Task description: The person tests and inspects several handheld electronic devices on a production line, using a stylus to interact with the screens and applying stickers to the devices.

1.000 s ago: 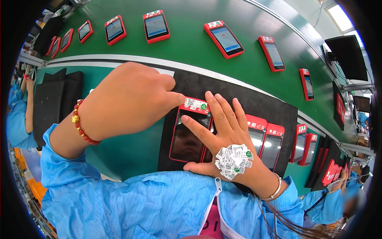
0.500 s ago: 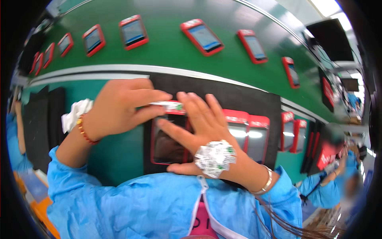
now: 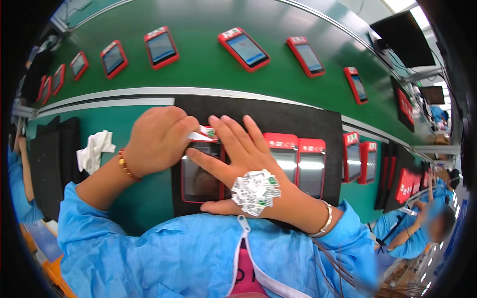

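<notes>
A red-framed handheld device with a dark screen lies on a black mat before me. My left hand is closed at the device's top edge, its fingertips pinching the left end of a white sticker with a green mark. The sticker's right part still rests on the red frame. My right hand lies spread over the device's right side, fingers apart, the fingertips beside the sticker. On the back of that hand sits a round cluster of overlapping white stickers.
Two more red devices lie to the right on the mat, others beyond it. Several red devices stand along a green belt behind a metal rail. A crumpled white cloth lies left. Other people work at the sides.
My left fingers have curled in tighter and turned at the sticker, and more of the red frame shows under its left end. My right hand keeps its spread pose. The view has shifted slightly.
</notes>
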Available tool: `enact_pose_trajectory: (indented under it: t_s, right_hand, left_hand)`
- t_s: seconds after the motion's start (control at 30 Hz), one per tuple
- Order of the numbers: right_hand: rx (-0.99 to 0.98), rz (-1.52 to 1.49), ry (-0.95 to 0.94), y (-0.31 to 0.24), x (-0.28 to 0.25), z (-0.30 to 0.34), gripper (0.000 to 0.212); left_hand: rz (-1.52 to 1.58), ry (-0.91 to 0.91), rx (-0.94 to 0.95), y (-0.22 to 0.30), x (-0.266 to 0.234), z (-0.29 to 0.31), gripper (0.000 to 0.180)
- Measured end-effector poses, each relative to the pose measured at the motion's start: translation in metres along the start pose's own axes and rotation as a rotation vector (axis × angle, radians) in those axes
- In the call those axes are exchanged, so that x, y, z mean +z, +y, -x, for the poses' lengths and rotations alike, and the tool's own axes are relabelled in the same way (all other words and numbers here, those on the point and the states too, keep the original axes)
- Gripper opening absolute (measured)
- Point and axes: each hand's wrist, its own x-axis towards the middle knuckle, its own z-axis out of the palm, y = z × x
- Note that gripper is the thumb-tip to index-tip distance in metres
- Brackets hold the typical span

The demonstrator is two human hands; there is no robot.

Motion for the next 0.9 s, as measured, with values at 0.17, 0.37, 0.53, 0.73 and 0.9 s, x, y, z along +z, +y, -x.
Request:
enact_pose_trajectory:
  t_s: [0.17, 0.37, 0.53, 0.73, 0.9]
  right_hand:
    - [-0.019, -0.015, 0.029, -0.003, 0.003, 0.004, 0.084]
    - [-0.067, 0.157, 0.171, 0.009, 0.024, 0.007, 0.064]
    - [0.161, 0.184, 0.159, 0.015, -0.032, 0.072, 0.074]
    - [0.807, 0.205, 0.311, 0.022, -0.063, 0.203, 0.053]
    - [0.628, 0.335, 0.48, 0.013, -0.052, 0.205, 0.063]
  left_hand:
    - [0.087, 0.261, -0.124, 0.005, -0.018, 0.0, 0.03]
    - [0.299, -0.263, 0.367, 0.079, -0.04, -0.049, 0.035]
    - [0.409, -0.198, -0.166, 0.043, -0.065, -0.007, 0.03]
    - [0.84, -0.279, -1.028, 0.05, -0.066, 0.082, 0.047]
    - [0.465, -0.224, -1.002, 0.069, -0.065, 0.05, 0.074]
